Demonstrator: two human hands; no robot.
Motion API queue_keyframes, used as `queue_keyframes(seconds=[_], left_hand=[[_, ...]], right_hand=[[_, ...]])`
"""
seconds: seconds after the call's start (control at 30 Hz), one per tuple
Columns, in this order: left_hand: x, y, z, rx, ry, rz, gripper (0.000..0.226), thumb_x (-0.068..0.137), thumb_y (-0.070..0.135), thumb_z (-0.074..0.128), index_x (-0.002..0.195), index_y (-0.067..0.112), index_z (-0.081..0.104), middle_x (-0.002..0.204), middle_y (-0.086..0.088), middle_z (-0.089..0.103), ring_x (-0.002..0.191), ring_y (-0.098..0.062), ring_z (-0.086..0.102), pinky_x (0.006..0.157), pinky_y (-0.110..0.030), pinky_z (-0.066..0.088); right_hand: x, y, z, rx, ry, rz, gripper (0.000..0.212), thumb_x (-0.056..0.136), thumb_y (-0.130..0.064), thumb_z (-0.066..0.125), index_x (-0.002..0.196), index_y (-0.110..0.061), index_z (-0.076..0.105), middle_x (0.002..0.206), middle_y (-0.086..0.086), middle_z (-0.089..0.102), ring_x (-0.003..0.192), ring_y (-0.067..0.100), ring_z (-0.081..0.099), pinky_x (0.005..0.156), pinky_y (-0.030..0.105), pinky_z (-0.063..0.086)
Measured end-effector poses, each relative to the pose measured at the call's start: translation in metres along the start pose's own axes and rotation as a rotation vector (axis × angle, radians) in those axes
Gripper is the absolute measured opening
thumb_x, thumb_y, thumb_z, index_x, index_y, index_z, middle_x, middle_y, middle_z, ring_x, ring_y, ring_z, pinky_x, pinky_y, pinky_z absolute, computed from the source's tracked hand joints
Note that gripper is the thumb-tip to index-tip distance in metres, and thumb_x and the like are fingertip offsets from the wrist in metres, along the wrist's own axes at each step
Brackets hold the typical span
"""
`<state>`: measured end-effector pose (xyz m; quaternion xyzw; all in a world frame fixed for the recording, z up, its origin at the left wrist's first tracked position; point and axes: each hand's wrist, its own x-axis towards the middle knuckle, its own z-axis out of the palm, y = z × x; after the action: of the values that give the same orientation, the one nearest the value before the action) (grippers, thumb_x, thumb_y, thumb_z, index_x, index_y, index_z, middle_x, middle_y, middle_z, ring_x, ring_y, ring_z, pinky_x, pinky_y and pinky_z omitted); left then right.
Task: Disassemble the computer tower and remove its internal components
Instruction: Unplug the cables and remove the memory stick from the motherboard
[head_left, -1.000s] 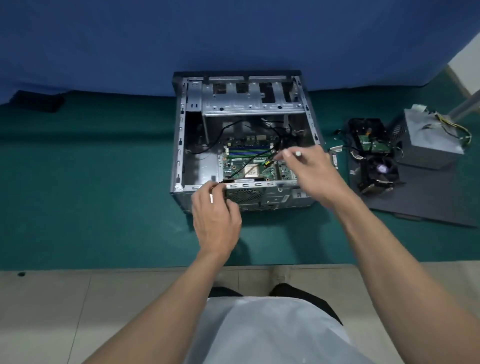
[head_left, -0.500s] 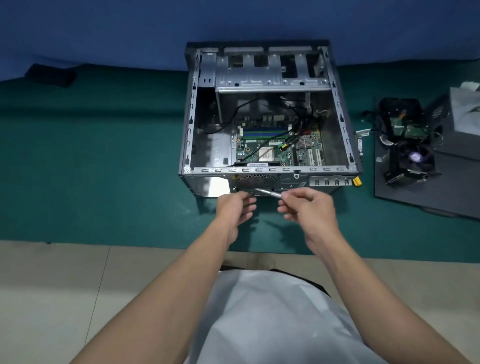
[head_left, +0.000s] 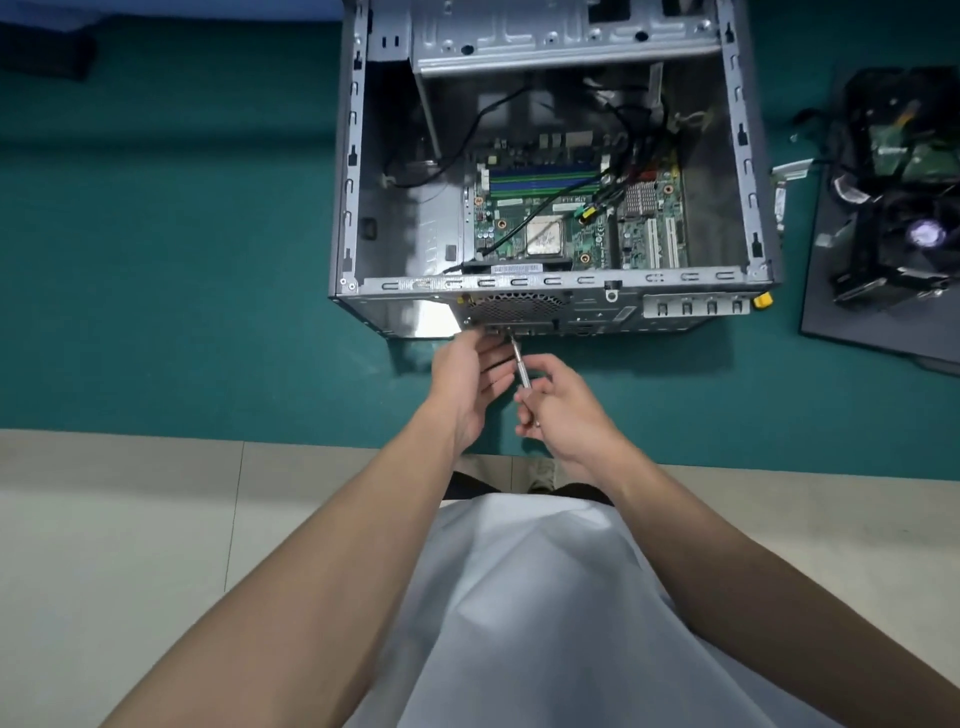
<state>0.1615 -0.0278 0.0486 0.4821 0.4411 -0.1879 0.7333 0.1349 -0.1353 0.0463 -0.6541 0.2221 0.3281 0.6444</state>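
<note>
Fingers of our right hand (head_left: 566, 410) are curled on a slim silver metal screwdriver (head_left: 521, 366); just beyond them its tip meets the rear of the open grey steel computer tower (head_left: 358, 182). Our left hand (head_left: 467, 384) lies beside the shaft, fingers loosely apart.

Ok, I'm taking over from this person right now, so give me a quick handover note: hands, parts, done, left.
The right hand grips the screwdriver, tip at the rear panel below the fan grille.
The left hand reaches to the same spot; whether its fingers pinch anything is unclear.
The case lies open on the green mat, motherboard and cables inside.
Done: cooler fan and drive lie out on the dark panel, right.
Left: likely this rear fastener, then cables and motherboard.
</note>
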Motion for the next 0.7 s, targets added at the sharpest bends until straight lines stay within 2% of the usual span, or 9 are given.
queue_keyframes(seconds=[0.13, 0.27, 0.37, 0.53, 0.7], left_hand=[[0.004, 0.002, 0.001, 0.007, -0.058, -0.007, 0.018, 0.098, 0.011, 0.048, 0.101, 0.0, 0.063, 0.101, -0.016, 0.071, 0.086, -0.024, 0.066, 0.075, -0.03, 0.054], [0.007, 0.002, 0.003, 0.049, -0.022, 0.002, 0.015, 0.093, -0.003, 0.05, 0.087, -0.002, 0.063, 0.089, -0.015, 0.073, 0.084, -0.031, 0.055, 0.06, -0.032, 0.045], [0.01, 0.001, 0.004, 0.066, -0.004, 0.01, 0.015, 0.09, -0.01, 0.05, 0.095, -0.005, 0.063, 0.092, -0.016, 0.072, 0.08, -0.031, 0.052, 0.05, -0.029, 0.04], [0.012, -0.001, 0.006, 0.075, 0.04, 0.031, 0.015, 0.089, -0.009, 0.053, 0.1, -0.008, 0.064, 0.091, -0.017, 0.072, 0.053, -0.022, 0.051, 0.041, -0.024, 0.037], [0.013, -0.001, 0.004, 0.07, 0.041, 0.034, 0.018, 0.09, -0.009, 0.054, 0.104, -0.005, 0.064, 0.093, -0.016, 0.072, 0.062, -0.022, 0.061, 0.042, -0.024, 0.039]], right_hand=[[0.01, 0.001, 0.008, 0.129, 0.053, 0.052, 0.012, 0.1, -0.012, 0.043, 0.103, -0.015, 0.054, 0.076, 0.003, 0.049, 0.047, 0.008, 0.035, 0.044, 0.025, 0.033], [0.018, 0.001, 0.017, 0.245, 0.054, 0.092, 0.01, 0.101, -0.017, 0.044, 0.097, -0.016, 0.052, 0.068, 0.002, 0.045, 0.041, 0.007, 0.03, 0.04, 0.025, 0.027], [0.019, 0.005, 0.021, 0.304, 0.073, 0.099, 0.014, 0.101, -0.014, 0.042, 0.094, -0.019, 0.053, 0.067, 0.002, 0.043, 0.041, 0.007, 0.029, 0.039, 0.024, 0.025], [0.018, 0.007, 0.023, 0.389, 0.069, 0.108, 0.016, 0.102, -0.013, 0.04, 0.096, -0.018, 0.054, 0.067, 0.001, 0.041, 0.043, 0.008, 0.026, 0.04, 0.024, 0.022], [0.015, 0.006, 0.023, 0.444, 0.043, 0.113, 0.017, 0.103, -0.011, 0.038, 0.094, -0.016, 0.052, 0.066, 0.001, 0.038, 0.045, 0.009, 0.023, 0.042, 0.025, 0.016]])
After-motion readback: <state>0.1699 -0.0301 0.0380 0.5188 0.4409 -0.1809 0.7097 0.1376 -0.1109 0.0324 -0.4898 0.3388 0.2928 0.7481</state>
